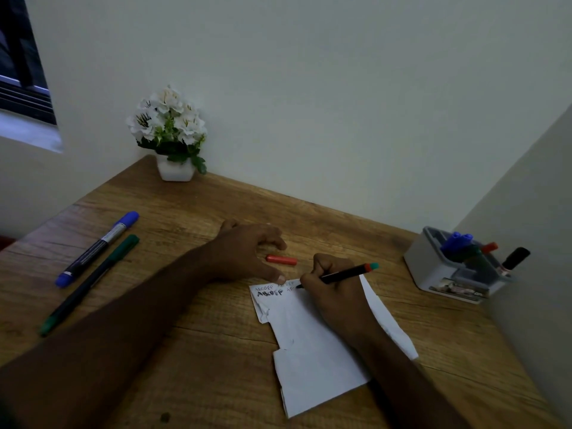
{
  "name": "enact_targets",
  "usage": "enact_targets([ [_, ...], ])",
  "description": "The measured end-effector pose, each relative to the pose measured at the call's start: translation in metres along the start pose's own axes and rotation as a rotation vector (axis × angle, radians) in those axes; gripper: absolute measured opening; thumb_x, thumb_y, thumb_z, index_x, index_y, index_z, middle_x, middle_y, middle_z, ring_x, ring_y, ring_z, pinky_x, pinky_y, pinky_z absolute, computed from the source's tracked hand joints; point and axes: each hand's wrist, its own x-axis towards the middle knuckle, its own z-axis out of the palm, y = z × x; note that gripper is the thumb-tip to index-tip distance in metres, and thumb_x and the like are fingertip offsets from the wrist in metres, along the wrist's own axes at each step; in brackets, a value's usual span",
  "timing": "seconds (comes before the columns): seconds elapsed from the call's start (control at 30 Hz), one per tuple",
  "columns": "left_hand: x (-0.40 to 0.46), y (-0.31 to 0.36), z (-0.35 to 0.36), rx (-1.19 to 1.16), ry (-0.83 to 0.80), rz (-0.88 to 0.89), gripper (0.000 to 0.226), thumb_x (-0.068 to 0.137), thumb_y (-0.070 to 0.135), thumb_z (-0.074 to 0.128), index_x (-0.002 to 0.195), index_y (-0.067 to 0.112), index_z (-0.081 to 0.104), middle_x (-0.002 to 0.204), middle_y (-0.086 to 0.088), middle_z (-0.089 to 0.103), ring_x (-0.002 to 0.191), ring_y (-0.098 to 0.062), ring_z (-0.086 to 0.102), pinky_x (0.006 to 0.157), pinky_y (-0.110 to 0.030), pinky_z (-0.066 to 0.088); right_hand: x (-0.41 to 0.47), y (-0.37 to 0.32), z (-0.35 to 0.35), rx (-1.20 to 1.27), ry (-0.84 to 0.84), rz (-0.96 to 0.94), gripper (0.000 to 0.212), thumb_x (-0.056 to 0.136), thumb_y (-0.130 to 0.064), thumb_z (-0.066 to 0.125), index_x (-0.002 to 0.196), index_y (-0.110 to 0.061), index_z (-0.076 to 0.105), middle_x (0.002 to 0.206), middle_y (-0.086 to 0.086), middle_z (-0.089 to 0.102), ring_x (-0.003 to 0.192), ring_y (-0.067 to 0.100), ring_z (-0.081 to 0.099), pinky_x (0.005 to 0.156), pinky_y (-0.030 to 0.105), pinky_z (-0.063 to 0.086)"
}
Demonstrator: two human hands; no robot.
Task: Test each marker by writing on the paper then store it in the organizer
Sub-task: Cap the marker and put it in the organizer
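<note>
While right hand grips slim marker, tip on torn paper.

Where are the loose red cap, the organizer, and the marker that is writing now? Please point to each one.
red cap point(281, 260), head view, middle of the cap lying on the table.
organizer point(424, 267), head view, its bare white side wall.
marker point(343, 273), head view, black barrel behind the right hand's fingers.

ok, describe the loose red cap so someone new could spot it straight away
Start at the torn white paper in the middle of the wooden desk. Just beyond its top edge, between the left hand and the right hand, lies the red cap, flat on the wood. It is the only short red piece with no pen attached.
</note>
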Motion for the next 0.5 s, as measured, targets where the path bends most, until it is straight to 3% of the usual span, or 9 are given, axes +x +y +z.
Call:
enact_targets([
  [0.17, 0.0011, -0.0016, 0.0013, 0.005, 0.001, 0.014, 0.081, 0.052, 0.082, 0.062, 0.124, 0.045, 0.054, 0.152, 0.017, 0.037, 0.145, -0.007, 0.022, 0.115, -0.046, 0.000, -0.0020, -0.0011, -0.0009, 0.006, -0.002, 0.011, 0.027, 0.070, -0.020, 0.059, 0.059, -0.002, 0.043, 0.055, 0.015, 0.045, 0.052, 0.013, 0.039, 0.049, 0.038, 0.032],
  [0.37, 0.0016, -0.0017, 0.0012, 0.010, 0.012, 0.010, 0.072, 0.060, 0.074, 0.071, 0.124, 0.045, 0.054, 0.153, 0.017, 0.036, 0.145, -0.006, 0.022, 0.115, -0.045, 0.000, 0.0003, 0.0010, -0.0011, -0.015, 0.004, 0.026, 0.027, 0.068, -0.030, 0.058, 0.057, -0.012, 0.042, 0.053, 0.006, 0.046, 0.052, 0.013, 0.041, 0.048, 0.042, 0.036],
  [0.5, 0.0019, -0.0014, 0.0019, 0.015, 0.006, 0.007, 0.075, 0.058, 0.077, 0.069, 0.124, 0.045, 0.054, 0.153, 0.016, 0.036, 0.145, -0.008, 0.022, 0.115, -0.046, 0.000, -0.0012, 0.0006, -0.0015, 0.011, 0.003, 0.029, 0.026, 0.071, -0.019, 0.060, 0.059, -0.004, 0.043, 0.056, 0.016, 0.045, 0.054, 0.015, 0.040, 0.050, 0.038, 0.034],
])
